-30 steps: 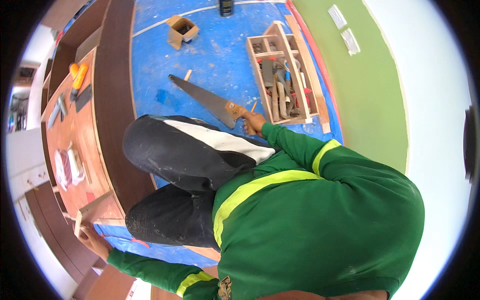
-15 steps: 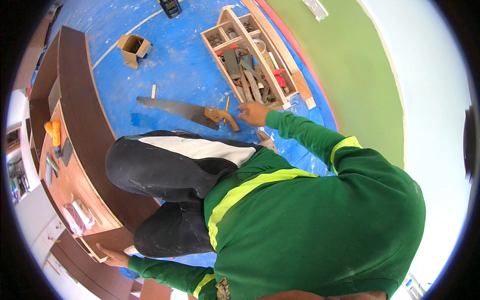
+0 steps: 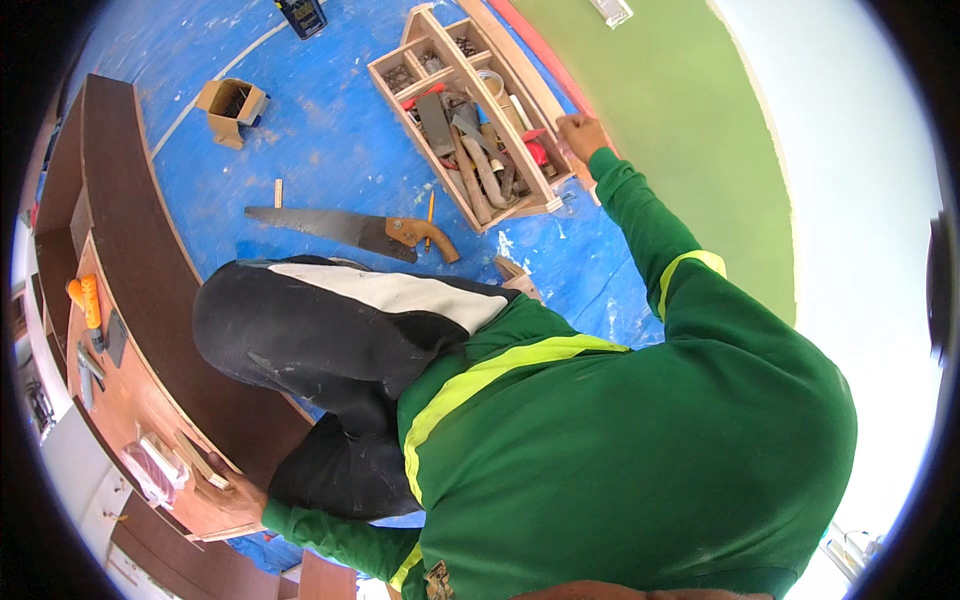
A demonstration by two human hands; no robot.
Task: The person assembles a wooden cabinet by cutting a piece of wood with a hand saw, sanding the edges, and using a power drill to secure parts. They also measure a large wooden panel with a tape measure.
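Note:
My right hand (image 3: 583, 137) reaches past a wooden toolbox (image 3: 455, 150), its fingers curled at a long wooden strip (image 3: 548, 98) that lies along the toolbox's far side. Hammers, a grey block and other hand tools fill the toolbox. My left hand (image 3: 236, 492) is on the light wooden face of a dark brown cabinet (image 3: 150, 230), its fingers closed around the end of a short wooden strip (image 3: 203, 460). A handsaw (image 3: 345, 232) with a wooden handle lies on the blue floor sheet, beside a pencil (image 3: 430, 212).
On the cabinet lie an orange-handled tool (image 3: 92, 310), a dark flat phone-like object (image 3: 116, 338), a metal tool (image 3: 86, 372) and a clear plastic pack (image 3: 155, 472). An open cardboard box (image 3: 232, 110) and a dark container (image 3: 302, 16) stand on the sheet. A green-and-white wall (image 3: 680, 120) rises at right.
My right hand has moved from beside the saw handle across to the far side of the toolbox. My left hand has come off the panel edge onto the short strip.

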